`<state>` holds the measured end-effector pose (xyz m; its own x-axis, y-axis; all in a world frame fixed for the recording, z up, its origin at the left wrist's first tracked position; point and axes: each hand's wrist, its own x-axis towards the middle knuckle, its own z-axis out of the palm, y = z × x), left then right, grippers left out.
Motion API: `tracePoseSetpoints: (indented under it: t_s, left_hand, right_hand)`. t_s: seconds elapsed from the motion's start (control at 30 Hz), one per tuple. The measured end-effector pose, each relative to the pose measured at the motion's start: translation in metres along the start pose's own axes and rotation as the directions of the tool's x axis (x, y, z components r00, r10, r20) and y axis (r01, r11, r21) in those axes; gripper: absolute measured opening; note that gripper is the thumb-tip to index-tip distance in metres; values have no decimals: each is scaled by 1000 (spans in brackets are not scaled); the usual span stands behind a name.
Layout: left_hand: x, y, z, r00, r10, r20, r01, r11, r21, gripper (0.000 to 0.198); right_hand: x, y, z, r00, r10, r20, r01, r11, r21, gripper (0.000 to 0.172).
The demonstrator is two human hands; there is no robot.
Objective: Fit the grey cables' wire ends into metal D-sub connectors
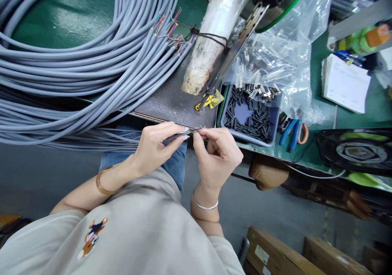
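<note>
Fingers [177, 143] pinched closed, left hand [153, 146] holds grey cable [175, 136], right hand [221, 152] its wires [194, 131], ends partly obscured.

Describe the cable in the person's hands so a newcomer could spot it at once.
Start at the green workbench; look at its near edge. There the left hand grips a grey cable while the right hand pinches its coloured wires. Unlike the bundled grey cables, this one is held.
</note>
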<state>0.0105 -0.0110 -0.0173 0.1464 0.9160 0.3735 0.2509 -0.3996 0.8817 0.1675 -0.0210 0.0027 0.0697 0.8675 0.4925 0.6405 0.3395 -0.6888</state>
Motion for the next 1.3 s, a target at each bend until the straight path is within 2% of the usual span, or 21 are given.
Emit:
tracePoseSetpoints:
  t_s: [0.1,0.27,0.4,0.7,0.9,0.97,1.0,1.07,1.13,1.17,1.23,1.3]
  left_hand:
    - [-1,-1,1,999,52,-12,-52,998,34,12]
    - [-2,-1,2,998,56,-30,-55,998,29,10]
    - [-3,-2,3,998,49,-47,-47,998,46,10]
    - [-5,-3,6,991,120,-60,-112,987,119,11]
    - [-8,-4,8,989,141,-55,-133,983,129,12]
    - [-8,-2,8,994,89,-60,-84,993,85,11]
    - [-7,-1,7,998,23,-64,-21,999,23,9]
    - [-5,2,3,980,-201,-6,196,960,-198,9]
    - [-1,4,-1,898,-410,156,436,787,-437,19]
    - [1,5,-3,852,-465,239,518,681,-517,24]
    - [5,6,-6,797,-508,326,590,539,-601,32]
    - [8,6,-7,784,-526,331,597,491,-634,36]
  right_hand:
    - [1,-1,0,1000,12,3,-12,1000,0,6]
    - [1,-2,-1,999,26,18,-27,999,35,7]
    - [0,-2,-2,1000,5,18,-5,999,33,9]
    - [1,-2,-1,1000,-17,23,16,998,54,12]
    - [3,-3,-2,998,-48,37,48,999,4,12]
    - [2,-3,-2,997,-64,37,65,998,-5,13]
    - [0,-2,-1,996,-79,32,80,997,-6,13]
    - [-3,-1,2,993,-113,20,112,994,3,12]
    - [-7,0,7,997,-74,17,73,996,57,8]
    - [-9,1,9,1000,-15,26,12,994,108,6]
    - [-11,1,13,988,141,67,-152,963,223,7]
    - [-11,2,15,964,246,103,-266,918,293,10]
